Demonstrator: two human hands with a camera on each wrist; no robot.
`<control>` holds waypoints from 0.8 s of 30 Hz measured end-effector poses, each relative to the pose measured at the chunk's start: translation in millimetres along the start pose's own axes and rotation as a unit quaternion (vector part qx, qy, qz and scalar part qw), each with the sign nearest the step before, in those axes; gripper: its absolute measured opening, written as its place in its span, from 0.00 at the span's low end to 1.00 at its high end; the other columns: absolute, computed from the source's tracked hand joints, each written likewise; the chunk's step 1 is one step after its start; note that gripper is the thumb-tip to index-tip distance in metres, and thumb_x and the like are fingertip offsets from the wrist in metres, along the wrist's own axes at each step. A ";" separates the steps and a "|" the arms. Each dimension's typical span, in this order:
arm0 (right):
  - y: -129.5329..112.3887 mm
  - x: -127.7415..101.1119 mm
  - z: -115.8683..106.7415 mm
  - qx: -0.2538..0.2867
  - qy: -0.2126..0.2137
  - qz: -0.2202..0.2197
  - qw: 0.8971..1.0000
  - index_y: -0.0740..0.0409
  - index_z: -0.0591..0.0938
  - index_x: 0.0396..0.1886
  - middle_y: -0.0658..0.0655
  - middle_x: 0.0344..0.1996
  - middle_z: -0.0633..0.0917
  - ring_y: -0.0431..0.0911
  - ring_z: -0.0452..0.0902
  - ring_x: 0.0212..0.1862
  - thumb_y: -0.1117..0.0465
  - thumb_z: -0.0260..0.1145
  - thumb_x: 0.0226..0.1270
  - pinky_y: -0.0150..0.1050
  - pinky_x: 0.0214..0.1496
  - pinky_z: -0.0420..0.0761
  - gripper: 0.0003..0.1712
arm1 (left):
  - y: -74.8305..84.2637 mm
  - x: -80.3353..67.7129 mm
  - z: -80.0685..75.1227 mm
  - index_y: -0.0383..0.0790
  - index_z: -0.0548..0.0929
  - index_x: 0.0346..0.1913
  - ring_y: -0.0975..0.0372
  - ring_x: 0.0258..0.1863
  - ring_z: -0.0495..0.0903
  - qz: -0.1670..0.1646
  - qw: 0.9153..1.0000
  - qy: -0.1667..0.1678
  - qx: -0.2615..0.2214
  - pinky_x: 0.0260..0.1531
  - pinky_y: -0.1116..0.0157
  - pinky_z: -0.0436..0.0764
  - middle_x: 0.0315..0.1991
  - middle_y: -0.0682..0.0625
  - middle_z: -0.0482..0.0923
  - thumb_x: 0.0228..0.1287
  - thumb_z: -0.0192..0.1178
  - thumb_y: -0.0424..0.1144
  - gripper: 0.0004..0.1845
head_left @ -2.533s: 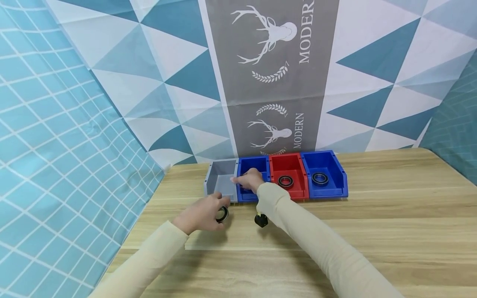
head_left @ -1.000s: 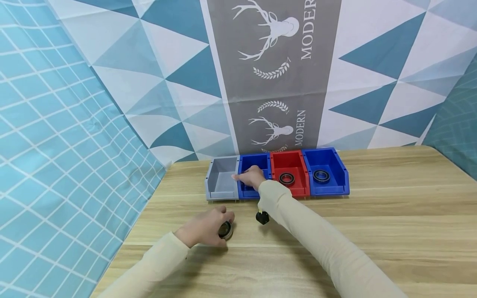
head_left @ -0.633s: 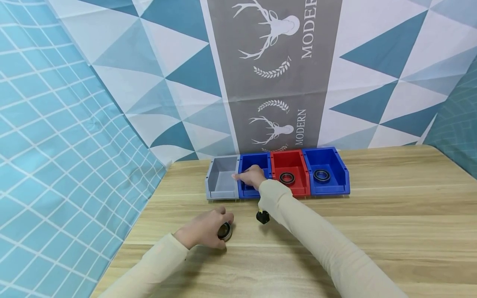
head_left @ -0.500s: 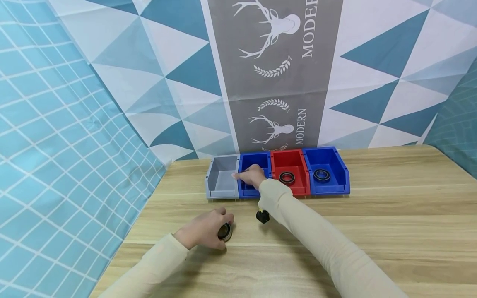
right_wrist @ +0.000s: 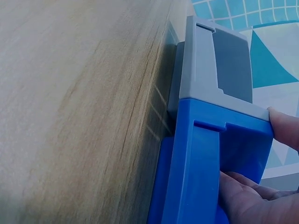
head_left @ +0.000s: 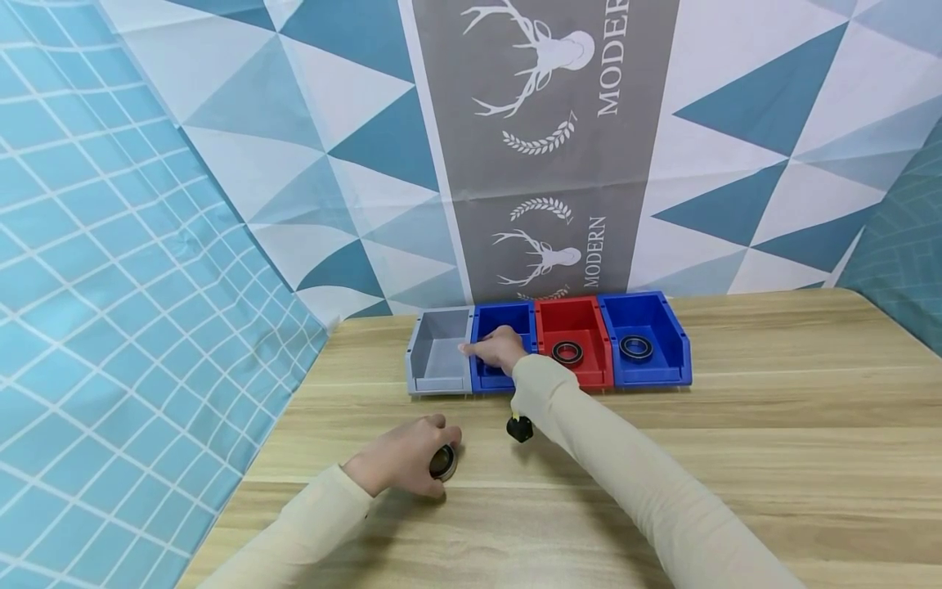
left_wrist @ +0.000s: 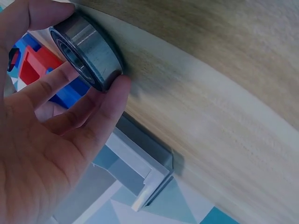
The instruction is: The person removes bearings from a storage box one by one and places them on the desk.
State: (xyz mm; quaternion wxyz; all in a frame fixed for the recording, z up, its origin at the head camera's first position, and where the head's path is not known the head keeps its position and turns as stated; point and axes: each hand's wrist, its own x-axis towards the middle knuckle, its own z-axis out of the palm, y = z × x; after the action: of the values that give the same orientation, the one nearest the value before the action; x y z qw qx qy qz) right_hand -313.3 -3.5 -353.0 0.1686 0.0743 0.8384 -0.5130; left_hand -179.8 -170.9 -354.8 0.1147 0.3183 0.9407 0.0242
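Steel bearings [head_left: 443, 462], three; four bins [head_left: 437, 353].

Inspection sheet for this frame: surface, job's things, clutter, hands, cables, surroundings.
Surface: wooden table.
Job's things: metal bearing on edge on the table; grey bin and left blue bin in a row with a red bin and right blue bin, the last two holding one bearing each.
Clutter: small black object.
Hands: left hand grips the bearing; right hand holds the left blue bin's wall.
Cables: nothing seen.
Surroundings: patterned cloth backdrop.
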 end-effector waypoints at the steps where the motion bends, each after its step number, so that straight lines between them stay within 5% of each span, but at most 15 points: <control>1: 0.4 0.2 0.0 -0.001 0.000 0.000 1.000 0.61 0.77 0.58 0.60 0.52 0.80 0.52 0.74 0.53 0.42 0.72 0.54 0.50 0.62 0.76 0.38 | 0.0 -0.1 0.2 0.46 0.78 0.45 0.68 0.29 0.71 -0.001 1.000 0.000 0.000 0.29 0.73 0.75 0.36 0.52 0.74 0.38 0.76 0.43 0.27; 24: 0.8 -0.1 -0.9 -0.011 -0.003 -0.002 1.000 0.61 0.76 0.59 0.61 0.56 0.79 0.53 0.74 0.56 0.41 0.71 0.56 0.51 0.63 0.75 0.38 | 0.8 -1.2 -1.1 0.44 0.78 0.44 0.67 0.31 0.72 -0.021 0.999 -0.002 -0.027 0.32 0.72 0.76 0.37 0.52 0.74 0.37 0.75 0.38 0.26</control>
State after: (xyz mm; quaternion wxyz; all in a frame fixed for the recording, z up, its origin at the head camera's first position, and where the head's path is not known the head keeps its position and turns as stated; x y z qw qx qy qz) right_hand -313.1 -2.3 -353.3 0.1703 0.0693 0.8436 -0.5045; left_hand -178.7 -171.0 -353.4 0.1258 0.2955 0.9459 0.0462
